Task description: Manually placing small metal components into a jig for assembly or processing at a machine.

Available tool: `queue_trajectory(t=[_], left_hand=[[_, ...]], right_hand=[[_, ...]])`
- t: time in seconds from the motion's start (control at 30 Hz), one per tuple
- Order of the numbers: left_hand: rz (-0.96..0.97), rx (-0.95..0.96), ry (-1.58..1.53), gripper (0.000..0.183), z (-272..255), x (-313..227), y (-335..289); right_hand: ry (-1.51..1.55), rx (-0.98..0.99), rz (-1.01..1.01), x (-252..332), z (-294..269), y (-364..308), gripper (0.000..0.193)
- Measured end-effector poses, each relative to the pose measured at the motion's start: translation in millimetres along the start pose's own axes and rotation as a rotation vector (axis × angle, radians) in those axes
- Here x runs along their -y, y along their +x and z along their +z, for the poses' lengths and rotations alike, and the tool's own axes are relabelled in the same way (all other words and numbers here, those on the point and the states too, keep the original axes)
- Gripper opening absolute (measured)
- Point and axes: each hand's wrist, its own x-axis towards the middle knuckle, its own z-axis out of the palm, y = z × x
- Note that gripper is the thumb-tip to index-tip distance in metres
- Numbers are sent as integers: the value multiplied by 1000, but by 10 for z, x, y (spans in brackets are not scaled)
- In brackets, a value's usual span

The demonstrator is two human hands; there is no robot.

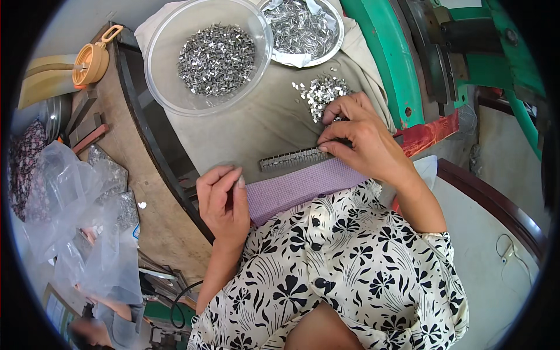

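A narrow dark metal rack [294, 158] with a row of fine upright teeth lies on the cloth in front of me. My right hand [364, 137] is at its right end, thumb and forefinger pinched together against the teeth; whatever they grip is hidden. Beyond that hand, a loose pile of small shiny metal pieces [321, 93] partly disappears under its fingers. To the left of the rack, apart from it, my left hand [224, 201] is raised with thumb and fingertips close together. Anything between those fingertips is too small to make out.
A clear plastic tub [157, 76] of small metal pieces and a bowl [337, 44] of thin shiny pieces stand at the back. A folded purple cloth [291, 186] lies nearest me. Green machinery [385, 64] rises right; plastic bags [105, 251] sit left.
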Motion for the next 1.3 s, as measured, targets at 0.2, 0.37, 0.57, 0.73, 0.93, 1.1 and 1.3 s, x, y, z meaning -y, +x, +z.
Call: queue_trajectory(t=[0.2,0.37,0.57,0.73,0.93,1.1,1.3], left_hand=[[14,12,6,19,-8,10,-13],[141,43,55,22,-6,-8,-12],[470,123,391,28,56,-21,18],[526,160,557,32,96,-5,20],[458,177,494,38,106,-53,49],[417,166,403,37,74,-54,66],[352,96,272,30,41,3,62]], right_hand=[[0,-37,-42,-14,-52,-28,13],[39,-224,-38,3,-207,-242,16],[35,-408,180,-72,-71,-665,18],[107,-508,270,-153,-31,-886,17],[-70,-702,353,-373,60,-1132,25],[-285,-656,349,-538,54,-1149,29],[-76,-504,361,-626,-69,-1252,31]])
